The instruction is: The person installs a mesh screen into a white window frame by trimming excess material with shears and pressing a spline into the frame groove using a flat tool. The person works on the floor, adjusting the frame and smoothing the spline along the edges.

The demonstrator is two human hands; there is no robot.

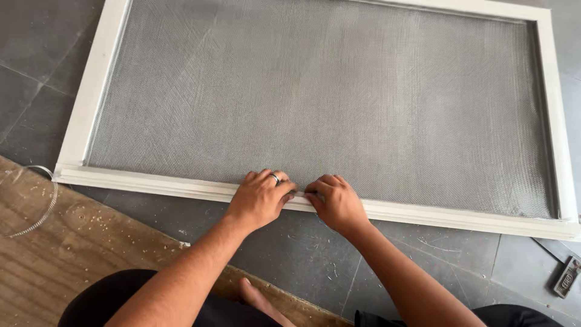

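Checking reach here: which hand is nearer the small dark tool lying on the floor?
Right. The right hand rests on the white frame, on the dark tool's side; the left hand sits beyond it, farther away.

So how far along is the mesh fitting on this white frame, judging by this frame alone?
Done: the grey mesh already covers the white frame and lies flat, with no loose overhang visible. In hand: the left hand and right hand press side by side at the mesh edge on the near rail. Left: whether the other edges are secured cannot be told; a thin clear strip lies unused on the wooden board.
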